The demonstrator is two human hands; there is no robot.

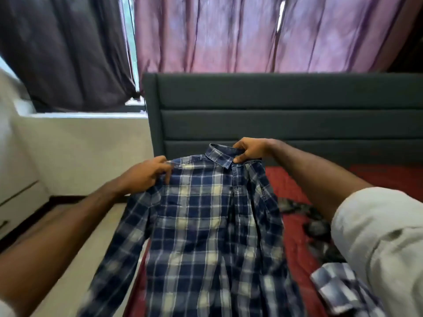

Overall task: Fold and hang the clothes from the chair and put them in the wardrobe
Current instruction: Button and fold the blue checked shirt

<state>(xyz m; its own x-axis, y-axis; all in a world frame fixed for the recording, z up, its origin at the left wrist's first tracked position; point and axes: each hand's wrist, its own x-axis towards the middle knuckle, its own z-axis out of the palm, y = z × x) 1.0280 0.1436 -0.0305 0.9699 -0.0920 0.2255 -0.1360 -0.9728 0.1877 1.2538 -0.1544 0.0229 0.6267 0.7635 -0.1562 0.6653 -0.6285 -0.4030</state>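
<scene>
We held the shirt [206, 225] up: left hand [146, 175] pinched its shoulder, right hand [249, 149] its collar; soft, light, it drooped.

Your right arm wears a pale cream sleeve [377, 236], rolled above the elbow and creased; both forearms are bare.

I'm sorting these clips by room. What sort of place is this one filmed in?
Most likely a bedroom. A dark grey padded headboard stands behind a bed with a red cover, and purple drawn curtains hang over a window. Both hands hold up a blue plaid button-up shirt over the bed.
</scene>
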